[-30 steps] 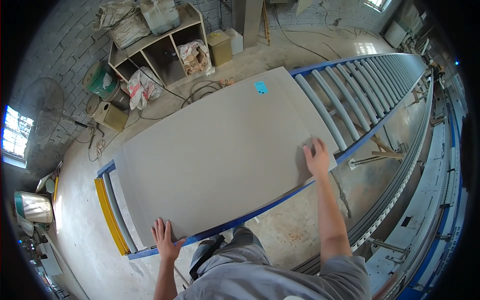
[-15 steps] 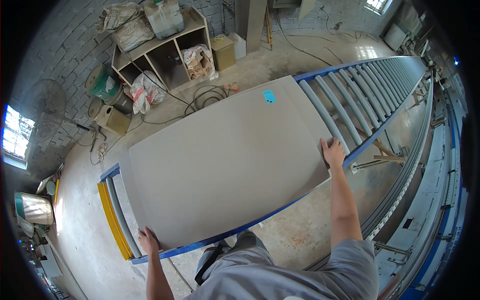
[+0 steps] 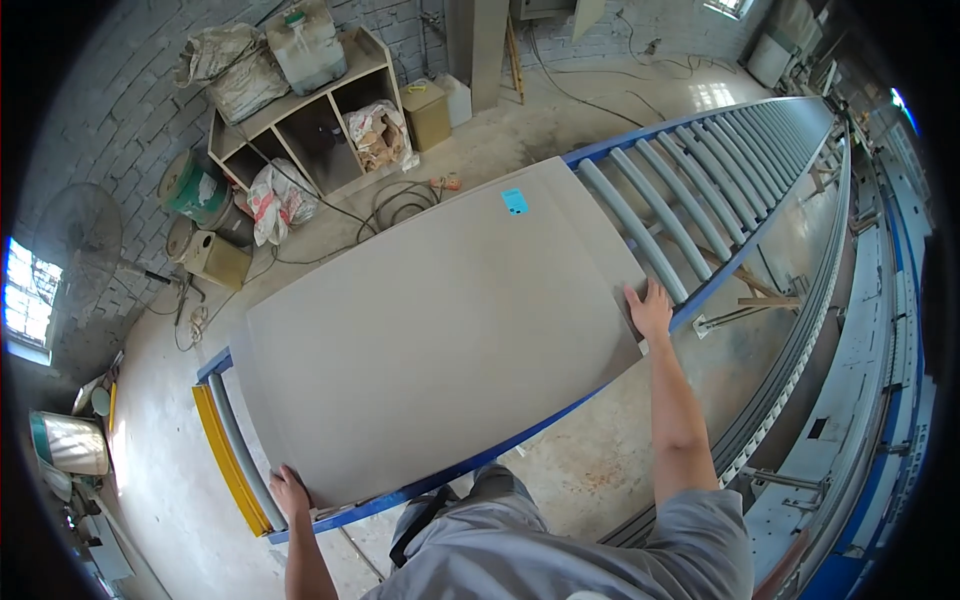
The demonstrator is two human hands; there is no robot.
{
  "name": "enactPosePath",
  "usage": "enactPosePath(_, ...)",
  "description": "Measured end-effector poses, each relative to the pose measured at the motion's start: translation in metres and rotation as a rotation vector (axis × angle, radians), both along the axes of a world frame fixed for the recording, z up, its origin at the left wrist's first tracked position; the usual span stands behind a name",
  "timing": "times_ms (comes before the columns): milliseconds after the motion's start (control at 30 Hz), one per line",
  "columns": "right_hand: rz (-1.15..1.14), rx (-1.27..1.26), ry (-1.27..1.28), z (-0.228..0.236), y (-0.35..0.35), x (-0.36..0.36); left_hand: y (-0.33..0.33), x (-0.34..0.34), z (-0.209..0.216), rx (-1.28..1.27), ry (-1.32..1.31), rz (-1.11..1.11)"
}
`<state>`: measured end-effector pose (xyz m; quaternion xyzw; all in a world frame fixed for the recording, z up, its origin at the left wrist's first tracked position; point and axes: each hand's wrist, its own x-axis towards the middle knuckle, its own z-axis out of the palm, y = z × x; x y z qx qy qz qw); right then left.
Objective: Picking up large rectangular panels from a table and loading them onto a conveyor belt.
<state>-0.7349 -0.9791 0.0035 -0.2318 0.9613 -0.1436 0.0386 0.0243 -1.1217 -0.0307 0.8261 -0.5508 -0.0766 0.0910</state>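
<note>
1. Grey panel (image 3: 440, 340), smooth and rectangular, lies flat on the blue-framed roller conveyor (image 3: 661, 213); its underside is hidden.
2. Fingers of the left hand (image 3: 290, 492) bend over its near-left corner, those of the right hand (image 3: 651, 312) over its right end; whether they grip underneath, I cannot tell.
3. Shelf unit (image 3: 365, 60): one compartment holds a crumpled sack (image 3: 380, 138); the cloudy jug (image 3: 308, 52) on top has unclear contents.

A grey rectangular panel (image 3: 440, 335) lies flat on the roller conveyor (image 3: 663, 215).

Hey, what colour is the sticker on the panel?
The sticker is bright blue, in the head view.
</note>
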Motion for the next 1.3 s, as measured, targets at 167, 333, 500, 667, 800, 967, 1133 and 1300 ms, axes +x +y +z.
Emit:
enactPosePath(167,0.29,-0.279,0.064,-0.008,0.016,0.053,0.0,-0.028,0.016,-0.063,0.113,-0.171)
enactPosePath(333,0.407,-0.019,0.114,0.012,-0.007,0.079,0.001,-0.053,0.021,0.107,-0.193,-0.13)
enactPosePath(500,0.404,-0.038,0.087,0.01,-0.019,0.067,-0.001,-0.064,0.021,0.092,-0.181,-0.149)
enactPosePath(667,0.376,-0.016,0.037,0.013,-0.024,0.069,-0.001,-0.061,0.019,0.101,-0.224,-0.115)
enactPosePath(800,0.333,0.071,0.231,0.003,-0.019,0.106,0.03,-0.114,0.072,0.005,-0.292,-0.237)
enactPosePath(967,0.569,-0.032,0.176,0.011,-0.019,0.225,0.034,-0.106,0.083,0.057,-0.3,-0.762)
enactPosePath(1133,0.707,-0.097,0.186,0.01,0.002,0.331,0.022,-0.1,0.046,-0.163,-0.19,-0.938)
enactPosePath(1300,0.833,-0.141,0.156,0.006,0.026,0.417,0.019,-0.093,0.045,-0.174,-0.171,-0.945)
